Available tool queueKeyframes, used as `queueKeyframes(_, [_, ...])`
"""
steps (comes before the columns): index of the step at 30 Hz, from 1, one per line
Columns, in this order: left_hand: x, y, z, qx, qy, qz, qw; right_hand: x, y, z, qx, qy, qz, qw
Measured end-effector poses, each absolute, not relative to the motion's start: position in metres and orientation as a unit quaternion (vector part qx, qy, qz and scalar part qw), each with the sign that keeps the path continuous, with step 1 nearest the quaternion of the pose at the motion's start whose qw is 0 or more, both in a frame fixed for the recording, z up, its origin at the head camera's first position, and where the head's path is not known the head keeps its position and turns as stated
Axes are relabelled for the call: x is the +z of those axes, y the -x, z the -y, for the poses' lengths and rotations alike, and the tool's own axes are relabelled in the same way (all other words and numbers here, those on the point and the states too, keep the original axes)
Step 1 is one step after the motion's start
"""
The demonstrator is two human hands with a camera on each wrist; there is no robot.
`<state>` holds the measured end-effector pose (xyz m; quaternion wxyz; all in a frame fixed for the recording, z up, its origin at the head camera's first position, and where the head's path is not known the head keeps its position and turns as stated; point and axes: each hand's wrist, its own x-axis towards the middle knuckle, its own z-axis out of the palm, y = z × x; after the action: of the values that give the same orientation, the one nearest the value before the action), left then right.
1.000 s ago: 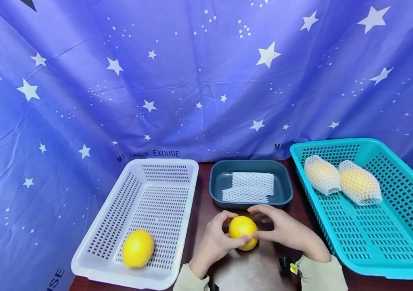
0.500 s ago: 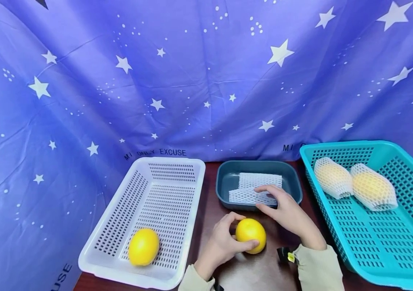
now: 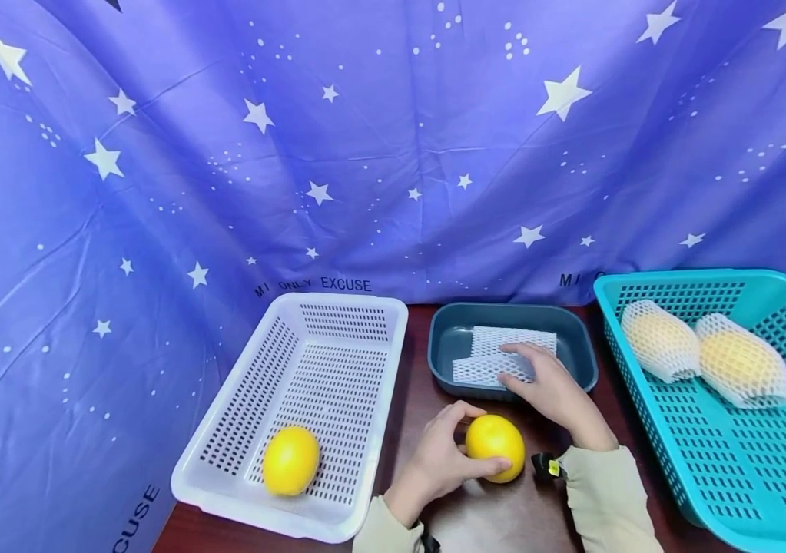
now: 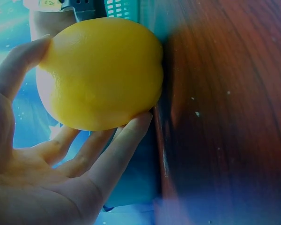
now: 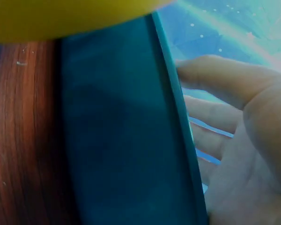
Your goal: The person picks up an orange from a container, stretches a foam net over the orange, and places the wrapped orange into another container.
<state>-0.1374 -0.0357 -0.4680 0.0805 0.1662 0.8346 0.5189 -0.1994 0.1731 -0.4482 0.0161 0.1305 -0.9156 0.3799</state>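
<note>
Purple-blue curtain, white stars, behind and at left. Reddish-brown wood-grain tabletop, glossy toward the front; its far edge meets the curtain. Teal basket toward the right; white basket by the left edge. Slate tray between them at the far edge. Left hand grasps a yellow fruit in front of the tray; contact with tabletop: cannot tell. Right hand over the tray's near rim, released, thumb and fingers apart. Second fruit in white basket, near end. Two white foam nets overlap in tray; touch by right hand unclear.
</note>
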Motion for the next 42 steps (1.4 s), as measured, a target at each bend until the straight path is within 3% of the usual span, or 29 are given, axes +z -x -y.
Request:
queueKeyframes(15, [-0.468, 0.139, 0.037, 0.519, -0.160, -0.834, 0.104, -0.450, 0.193, -0.168, 0.419, -0.086, 0.898, 0.106])
queueKeyframes(30, [-0.466, 0.139, 0.038, 0.545, -0.169, -0.809, 0.144, -0.437, 0.168, -0.164, 0.482, -0.070, 0.835, 0.258])
queueKeyframes(42, [-0.467, 0.137, 0.036, 0.503, -0.212, -0.830, 0.118, -0.427, 0.151, -0.164, 0.495, -0.109, 0.823, 0.256])
